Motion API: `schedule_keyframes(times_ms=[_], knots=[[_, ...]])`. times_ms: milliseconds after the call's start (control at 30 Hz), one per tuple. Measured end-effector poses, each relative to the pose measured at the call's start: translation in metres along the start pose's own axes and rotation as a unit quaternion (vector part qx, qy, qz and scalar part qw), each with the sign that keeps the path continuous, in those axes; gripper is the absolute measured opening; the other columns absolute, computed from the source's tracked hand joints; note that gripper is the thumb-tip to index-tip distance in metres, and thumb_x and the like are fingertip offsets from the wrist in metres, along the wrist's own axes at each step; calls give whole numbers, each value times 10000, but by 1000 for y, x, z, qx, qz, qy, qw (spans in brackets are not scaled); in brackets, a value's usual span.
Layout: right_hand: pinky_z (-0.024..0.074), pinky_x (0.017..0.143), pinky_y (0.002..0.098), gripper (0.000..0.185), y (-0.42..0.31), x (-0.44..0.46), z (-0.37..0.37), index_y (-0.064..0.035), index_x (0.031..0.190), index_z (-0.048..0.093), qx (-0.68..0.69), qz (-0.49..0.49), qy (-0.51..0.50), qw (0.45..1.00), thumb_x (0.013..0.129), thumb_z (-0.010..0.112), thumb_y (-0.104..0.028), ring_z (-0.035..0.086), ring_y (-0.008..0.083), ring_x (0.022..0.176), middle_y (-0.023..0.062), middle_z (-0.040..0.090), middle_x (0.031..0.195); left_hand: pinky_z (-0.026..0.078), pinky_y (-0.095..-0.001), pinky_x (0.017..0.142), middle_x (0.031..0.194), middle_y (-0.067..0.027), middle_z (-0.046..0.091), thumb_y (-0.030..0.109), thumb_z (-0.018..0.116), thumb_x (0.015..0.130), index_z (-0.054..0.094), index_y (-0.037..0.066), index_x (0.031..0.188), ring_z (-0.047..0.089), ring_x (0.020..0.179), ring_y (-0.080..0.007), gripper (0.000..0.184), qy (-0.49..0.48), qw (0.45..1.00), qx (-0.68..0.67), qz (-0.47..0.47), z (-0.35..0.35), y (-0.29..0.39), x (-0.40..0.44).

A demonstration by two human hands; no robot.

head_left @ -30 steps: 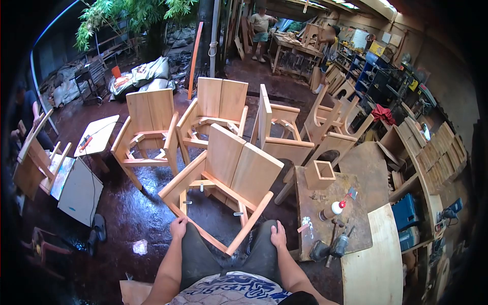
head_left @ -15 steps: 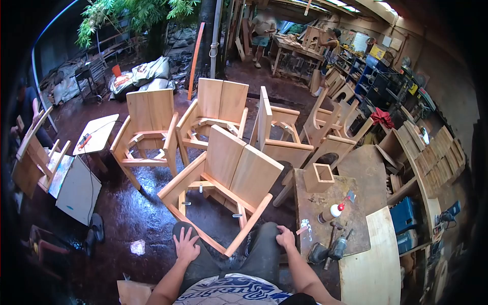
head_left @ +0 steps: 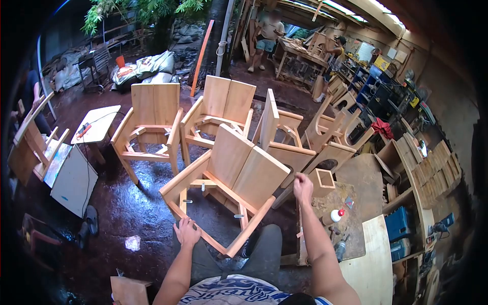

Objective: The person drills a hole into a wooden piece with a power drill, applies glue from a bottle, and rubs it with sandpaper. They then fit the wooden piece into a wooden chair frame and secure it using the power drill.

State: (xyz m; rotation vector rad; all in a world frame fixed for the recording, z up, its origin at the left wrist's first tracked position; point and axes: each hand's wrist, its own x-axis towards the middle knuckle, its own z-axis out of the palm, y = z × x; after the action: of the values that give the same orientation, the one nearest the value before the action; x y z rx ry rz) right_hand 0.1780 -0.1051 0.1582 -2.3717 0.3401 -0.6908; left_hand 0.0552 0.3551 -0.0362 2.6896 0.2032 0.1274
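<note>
In front of me stands a wooden chair frame [head_left: 223, 198] with a two-board back, armrests and small metal brackets inside its open seat frame. My left hand [head_left: 187, 232] rests on its front rail, above my knee, fingers stretched out. My right hand [head_left: 303, 187] is raised between the chair back and a square wooden box [head_left: 322, 182] on the workbench [head_left: 351, 244]. Its fingers are curled together, and anything within them is hidden. A bottle [head_left: 333, 217] with a red tip stands on the bench below that forearm, near a power drill [head_left: 341, 247] partly covered by the arm.
Similar chairs [head_left: 155, 122] stand behind, several close together. A small white table [head_left: 99, 123] with a red-handled tool is at left, beside a tilted white panel [head_left: 73, 178]. Shelves with blue cases [head_left: 401, 223] line the right. Other people [head_left: 267, 40] are in the background.
My right hand has lifted off my knee and moved forward over the bench's left edge. My left hand has shifted from my knee onto the chair's front rail. The view has tilted slightly.
</note>
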Motion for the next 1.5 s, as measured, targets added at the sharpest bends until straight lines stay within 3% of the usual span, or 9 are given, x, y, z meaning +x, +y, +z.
schedule_keyframes(times_ms=[67,200,267,400,433,567,633,900,1500], knots=[[546,860,392,258,-31,21,2,-81,1057,751,-10,-54,47,997,880,607,-200,708,318,964,166,733,1023,229,-593,1172,1337,-41,609,319,668,786,740,139,1094,456,1355,-198,364,26,999,-5,-39,2,3,4],[532,891,426,289,-62,58,24,-98,1060,750,-47,-75,22,996,900,587,-276,683,348,1010,167,723,1058,280,-524,1155,1293,-47,628,310,676,777,735,123,1088,486,1317,-208,368,56,997,-19,-54,0,4,7],[518,928,455,359,-64,74,43,-107,1072,749,-132,-98,-69,984,909,546,-354,675,362,1036,176,718,1084,332,-456,1111,1278,-46,634,296,681,769,733,109,1075,520,1264,-223,363,69,993,-50,-77,-2,1,12],[477,1011,470,529,-69,88,71,-131,1118,748,-171,-5,-218,961,968,405,-505,627,367,1166,187,687,1204,364,-423,1068,1243,-47,646,283,682,763,737,107,1051,538,1227,-239,342,105,991,-33,-72,6,-1,14],[454,1042,480,639,-68,85,82,-143,1192,727,-213,57,-226,949,971,320,-583,604,370,1218,185,670,1256,361,-428,1070,1216,-46,655,288,676,768,740,107,1031,537,1231,-240,326,102,992,-26,-67,8,-2,14],[440,1061,473,683,-75,87,78,-157,1255,701,-217,99,-250,938,967,289,-620,598,357,1241,182,665,1275,355,-438,1075,1160,-33,676,319,658,779,752,110,984,536,1223,-239,308,127,991,28,-43,16,-3,18],[403,1103,469,713,-73,92,77,-178,1324,655,-212,110,-290,927,962,272,-659,564,353,1285,176,642,1320,353,-439,1077,1165,-26,677,332,654,783,756,113,984,536,1216,-232,314,88,995,29,-46,1,6,18],[432,1074,463,751,-85,85,73,-163,1275,692,-249,110,-283,920,960,252,-683,592,332,1258,164,657,1300,340,-462,1082,1174,1,677,406,674,790,771,145,950,527,1204,-219,322,24,997,33,-70,-6,11,24],[467,1032,449,770,-73,66,49,-116,1176,742,-249,142,-237,928,944,294,-698,630,355,1194,200,695,1203,325,-479,1099,1112,-8,704,413,707,781,772,142,917,531,1215,-238,309,5,996,25,-83,-7,25,31]])
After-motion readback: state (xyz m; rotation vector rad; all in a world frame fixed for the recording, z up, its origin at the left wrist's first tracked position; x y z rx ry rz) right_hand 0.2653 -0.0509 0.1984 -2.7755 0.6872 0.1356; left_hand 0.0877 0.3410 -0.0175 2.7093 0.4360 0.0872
